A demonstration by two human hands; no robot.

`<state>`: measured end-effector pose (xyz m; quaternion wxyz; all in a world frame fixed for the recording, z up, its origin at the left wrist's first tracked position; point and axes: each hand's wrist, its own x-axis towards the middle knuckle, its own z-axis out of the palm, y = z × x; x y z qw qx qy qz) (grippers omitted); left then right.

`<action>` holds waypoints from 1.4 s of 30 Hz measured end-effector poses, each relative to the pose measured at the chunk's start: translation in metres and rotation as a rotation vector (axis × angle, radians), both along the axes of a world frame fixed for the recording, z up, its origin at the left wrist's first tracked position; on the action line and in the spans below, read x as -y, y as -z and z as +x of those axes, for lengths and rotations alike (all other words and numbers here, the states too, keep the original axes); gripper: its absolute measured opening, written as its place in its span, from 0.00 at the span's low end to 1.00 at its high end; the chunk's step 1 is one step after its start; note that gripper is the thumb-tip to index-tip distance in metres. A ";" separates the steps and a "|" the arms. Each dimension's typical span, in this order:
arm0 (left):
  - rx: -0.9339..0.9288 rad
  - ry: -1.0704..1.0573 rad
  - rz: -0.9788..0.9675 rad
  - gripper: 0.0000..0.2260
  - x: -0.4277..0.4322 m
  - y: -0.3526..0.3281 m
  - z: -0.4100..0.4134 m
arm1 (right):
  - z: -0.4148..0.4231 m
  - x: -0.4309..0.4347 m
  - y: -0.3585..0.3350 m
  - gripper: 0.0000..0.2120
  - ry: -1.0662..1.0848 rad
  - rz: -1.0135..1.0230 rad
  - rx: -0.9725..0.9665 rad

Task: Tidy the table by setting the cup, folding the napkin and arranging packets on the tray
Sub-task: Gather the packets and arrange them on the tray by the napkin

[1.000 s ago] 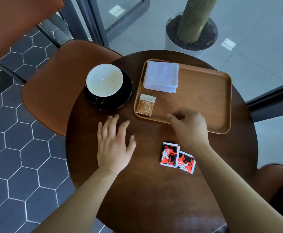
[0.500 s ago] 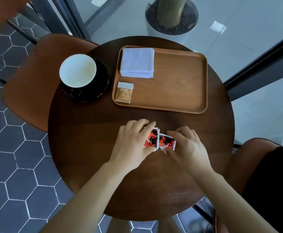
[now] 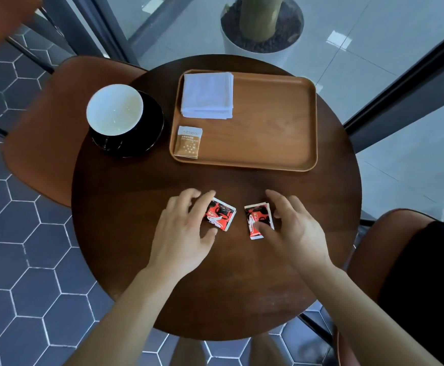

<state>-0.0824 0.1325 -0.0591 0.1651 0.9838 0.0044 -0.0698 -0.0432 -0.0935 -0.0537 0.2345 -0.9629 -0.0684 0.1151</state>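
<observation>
Two red packets lie on the round dark table (image 3: pixel 125 220), in front of the wooden tray (image 3: pixel 271 133). My left hand (image 3: pixel 183 233) pinches the left red packet (image 3: pixel 222 213) between forefinger and thumb. The right red packet (image 3: pixel 256 217) is pinched the same way by my right hand (image 3: pixel 294 228). On the tray, a folded white napkin (image 3: pixel 207 95) sits in the far left corner and a brown packet (image 3: pixel 188 142) in the near left corner. Left of the tray, a white-lined cup (image 3: pixel 115 109) stands on a black saucer (image 3: pixel 153 125).
A brown chair (image 3: pixel 46 122) stands at the table's left and another (image 3: pixel 374 249) at its right. A potted plant (image 3: pixel 263 25) stands beyond the table behind a glass wall with dark frames. The floor has dark hexagonal tiles.
Both hands moved down to the two red packets and pulled them apart; they overlapped before. The left hand had lain flat on the table and the right was at the tray's edge.
</observation>
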 end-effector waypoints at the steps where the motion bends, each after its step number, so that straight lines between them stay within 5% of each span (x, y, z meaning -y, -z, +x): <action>1: -0.015 0.076 0.010 0.32 -0.002 0.000 0.001 | 0.001 -0.001 0.000 0.32 -0.032 -0.034 -0.009; 5: -0.006 0.227 0.106 0.24 -0.001 0.001 0.005 | 0.003 -0.002 0.001 0.26 -0.086 -0.112 -0.002; 12: -0.030 -0.135 -0.047 0.30 0.014 0.002 -0.005 | -0.001 0.004 0.004 0.17 0.093 -0.005 -0.052; 19: -0.016 -0.265 -0.122 0.28 0.022 0.002 -0.021 | -0.009 0.013 0.000 0.14 0.303 0.357 -0.197; 23: 0.007 -0.152 -0.033 0.27 0.025 -0.002 -0.018 | -0.007 0.010 -0.001 0.16 0.336 0.462 -0.250; 28: 0.086 0.255 -0.040 0.27 0.017 -0.001 0.002 | 0.002 0.011 -0.005 0.17 0.326 0.497 -0.232; 30: 0.111 0.164 -0.097 0.30 0.013 -0.001 0.008 | 0.004 0.011 -0.008 0.18 0.332 0.513 -0.226; 34: 0.125 -0.195 -0.158 0.18 0.015 0.004 -0.004 | 0.005 0.003 -0.005 0.16 0.318 0.524 -0.288; 42: 0.085 -0.049 -0.146 0.22 0.030 0.007 0.002 | 0.014 -0.018 -0.002 0.12 0.258 0.459 -0.301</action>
